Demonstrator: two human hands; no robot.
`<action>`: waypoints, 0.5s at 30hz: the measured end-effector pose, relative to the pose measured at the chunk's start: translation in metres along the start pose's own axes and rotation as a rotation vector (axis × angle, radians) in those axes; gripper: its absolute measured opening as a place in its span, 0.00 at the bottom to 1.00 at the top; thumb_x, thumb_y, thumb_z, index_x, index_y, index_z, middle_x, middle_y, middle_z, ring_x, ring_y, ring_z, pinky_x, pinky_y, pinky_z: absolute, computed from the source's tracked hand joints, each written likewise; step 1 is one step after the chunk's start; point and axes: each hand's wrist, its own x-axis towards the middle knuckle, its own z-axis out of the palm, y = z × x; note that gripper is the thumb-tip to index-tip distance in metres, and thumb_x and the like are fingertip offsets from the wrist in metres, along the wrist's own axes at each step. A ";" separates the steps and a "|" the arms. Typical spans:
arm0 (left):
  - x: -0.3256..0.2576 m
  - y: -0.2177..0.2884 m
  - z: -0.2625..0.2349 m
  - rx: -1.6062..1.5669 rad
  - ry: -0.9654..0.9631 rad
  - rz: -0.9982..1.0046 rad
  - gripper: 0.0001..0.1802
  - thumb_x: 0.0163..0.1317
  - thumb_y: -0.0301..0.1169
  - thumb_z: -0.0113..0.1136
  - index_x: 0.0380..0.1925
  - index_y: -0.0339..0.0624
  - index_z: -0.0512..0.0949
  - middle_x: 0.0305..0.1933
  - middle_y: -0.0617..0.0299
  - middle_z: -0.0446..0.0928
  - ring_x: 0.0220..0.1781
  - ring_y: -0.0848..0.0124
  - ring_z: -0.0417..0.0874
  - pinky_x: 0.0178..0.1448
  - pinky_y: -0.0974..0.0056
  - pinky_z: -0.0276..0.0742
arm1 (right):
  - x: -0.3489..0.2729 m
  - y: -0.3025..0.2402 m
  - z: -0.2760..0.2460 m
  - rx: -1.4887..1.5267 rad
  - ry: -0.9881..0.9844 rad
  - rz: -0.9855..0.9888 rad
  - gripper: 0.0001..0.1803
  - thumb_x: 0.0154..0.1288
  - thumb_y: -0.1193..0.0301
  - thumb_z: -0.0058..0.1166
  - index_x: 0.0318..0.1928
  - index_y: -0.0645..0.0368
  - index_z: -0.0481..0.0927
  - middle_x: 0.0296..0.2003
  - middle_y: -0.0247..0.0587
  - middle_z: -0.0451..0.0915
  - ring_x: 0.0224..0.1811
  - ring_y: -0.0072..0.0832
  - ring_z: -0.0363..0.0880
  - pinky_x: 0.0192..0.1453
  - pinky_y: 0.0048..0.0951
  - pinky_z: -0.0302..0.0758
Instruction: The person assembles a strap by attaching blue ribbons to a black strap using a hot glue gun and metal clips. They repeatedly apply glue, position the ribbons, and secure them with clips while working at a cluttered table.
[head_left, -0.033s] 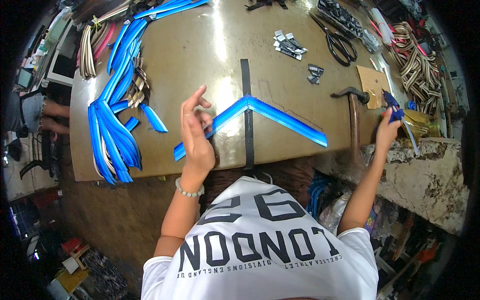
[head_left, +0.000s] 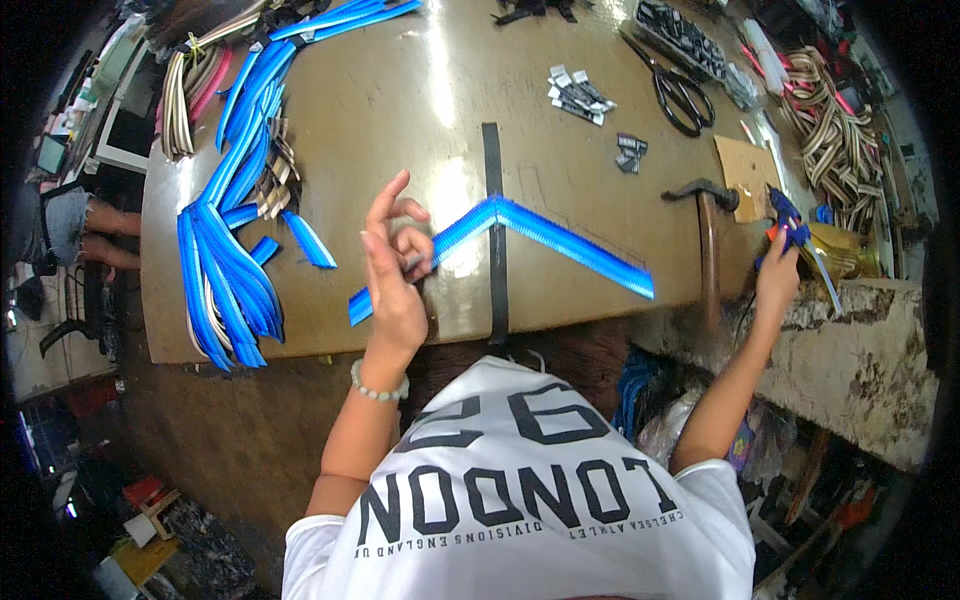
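My left hand (head_left: 398, 280) is raised over the left arm of a blue strap (head_left: 575, 245) folded into a wide V. Its upper fingers are spread and the lower ones curl around a small dark piece (head_left: 412, 262), too small to name. A black strip (head_left: 492, 160) runs under the peak of the V and down to the table edge. Far to the right, my right hand (head_left: 777, 275) is closed round a blue glue gun (head_left: 786, 212) with an orange trigger and a pale glue stick (head_left: 827, 285) sticking out of its back.
A hammer (head_left: 707, 240) lies beside a cardboard piece (head_left: 745, 180). Beyond are scissors (head_left: 682, 100), small black labels (head_left: 630, 152) and white-and-black labels (head_left: 580, 95). A bundle of blue straps (head_left: 225, 270) hangs over the left edge; striped straps (head_left: 835, 130) are heaped at right.
My left hand has turned slightly, showing the small dark piece at its fingers. My right hand and the glue gun have shifted slightly, and the gun shows more clearly.
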 end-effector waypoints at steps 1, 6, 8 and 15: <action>-0.002 0.004 0.002 -0.208 -0.018 -0.144 0.43 0.73 0.63 0.22 0.68 0.38 0.62 0.43 0.58 0.70 0.23 0.80 0.64 0.23 0.76 0.55 | -0.012 -0.001 -0.015 -0.232 -0.152 0.061 0.38 0.70 0.40 0.43 0.48 0.68 0.79 0.42 0.59 0.83 0.43 0.60 0.79 0.48 0.47 0.75; -0.008 0.022 0.019 -0.353 -0.288 -0.339 0.48 0.68 0.70 0.16 0.73 0.45 0.54 0.46 0.62 0.68 0.25 0.81 0.65 0.24 0.78 0.53 | -0.128 -0.095 -0.059 0.857 -0.622 -0.339 0.18 0.62 0.65 0.64 0.48 0.63 0.81 0.37 0.43 0.84 0.37 0.30 0.82 0.43 0.36 0.79; -0.010 0.026 0.030 -0.333 -0.364 -0.316 0.50 0.67 0.71 0.14 0.73 0.45 0.54 0.46 0.63 0.68 0.26 0.81 0.66 0.25 0.78 0.54 | -0.165 -0.132 -0.047 0.919 -0.808 -0.869 0.23 0.54 0.71 0.70 0.51 0.60 0.80 0.43 0.39 0.79 0.47 0.27 0.78 0.49 0.29 0.76; -0.016 0.025 0.005 -0.284 -0.292 -0.359 0.20 0.65 0.29 0.64 0.56 0.35 0.76 0.48 0.61 0.79 0.35 0.80 0.80 0.32 0.77 0.73 | -0.178 -0.156 -0.013 1.443 -1.195 -0.222 0.08 0.68 0.74 0.60 0.42 0.67 0.81 0.37 0.37 0.83 0.32 0.18 0.81 0.38 0.19 0.79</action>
